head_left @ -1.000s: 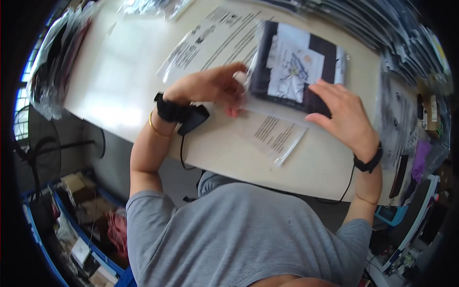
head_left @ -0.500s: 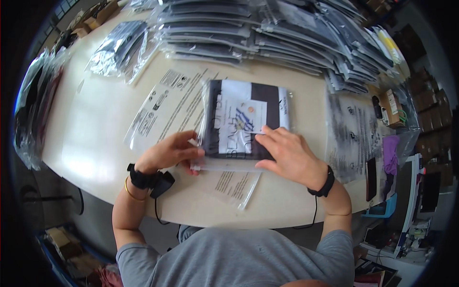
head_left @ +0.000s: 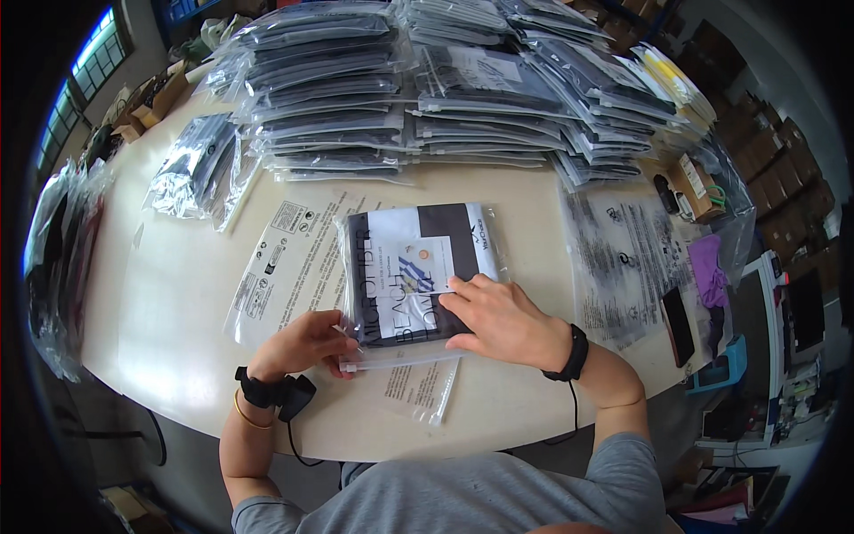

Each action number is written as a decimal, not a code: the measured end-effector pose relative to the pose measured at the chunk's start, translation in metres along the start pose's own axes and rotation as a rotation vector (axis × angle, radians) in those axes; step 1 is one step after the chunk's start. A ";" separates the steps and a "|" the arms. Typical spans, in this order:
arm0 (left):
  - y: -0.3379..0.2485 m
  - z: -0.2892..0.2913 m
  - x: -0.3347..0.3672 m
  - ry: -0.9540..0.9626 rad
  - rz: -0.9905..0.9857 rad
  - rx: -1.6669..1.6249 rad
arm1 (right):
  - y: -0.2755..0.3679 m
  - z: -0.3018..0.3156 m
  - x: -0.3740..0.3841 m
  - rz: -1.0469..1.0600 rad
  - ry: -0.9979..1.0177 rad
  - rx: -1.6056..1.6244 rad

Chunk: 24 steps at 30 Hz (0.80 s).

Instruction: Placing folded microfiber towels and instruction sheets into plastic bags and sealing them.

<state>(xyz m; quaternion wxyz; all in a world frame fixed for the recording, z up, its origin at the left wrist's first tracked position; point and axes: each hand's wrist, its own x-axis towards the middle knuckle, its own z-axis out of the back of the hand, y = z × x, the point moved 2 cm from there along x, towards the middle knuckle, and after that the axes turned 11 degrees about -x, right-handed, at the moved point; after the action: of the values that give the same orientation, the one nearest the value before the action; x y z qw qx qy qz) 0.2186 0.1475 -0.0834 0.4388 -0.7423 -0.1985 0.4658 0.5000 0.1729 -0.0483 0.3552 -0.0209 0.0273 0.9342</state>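
Observation:
In front of me lies a packed towel in a clear zip bag (head_left: pixel 463 236), flat, with a dark and white printed front showing through the plastic. At the bag's lower left corner, close to the white zip slider (head_left: pixel 350 368), my left hand (head_left: pixel 295 347) is closed in a pinch on the plastic edge. The left fingertips are partly hidden. My right hand (head_left: pixel 511 327) rests on the lower right part of the package, fingers stretched out and pressing on it. Beneath the package, flat printed clear bags (head_left: pixel 289 258) stick out to the left and below.
Tall stacks of bagged dark packages (head_left: pixel 329 98) line the far side. More wrapped packages (head_left: pixel 191 169) lie at the left. On the right are printed clear bags (head_left: pixel 614 267), a phone (head_left: pixel 677 327), a purple cloth (head_left: pixel 708 270) and a small box with green scissors (head_left: pixel 698 189).
The view has tilted up, so more of the far stacks shows and the table sits lower in the picture. Both hands keep about the same places on the bag.

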 end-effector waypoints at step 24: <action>0.010 0.009 0.005 0.103 -0.116 0.073 | -0.009 0.005 0.011 0.011 -0.082 0.096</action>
<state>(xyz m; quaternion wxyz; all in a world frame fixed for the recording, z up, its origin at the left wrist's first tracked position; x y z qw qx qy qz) 0.2118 0.1498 -0.0957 0.5015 -0.7361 -0.2009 0.4078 0.4975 0.1873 -0.0446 0.3514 0.0344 0.0576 0.9338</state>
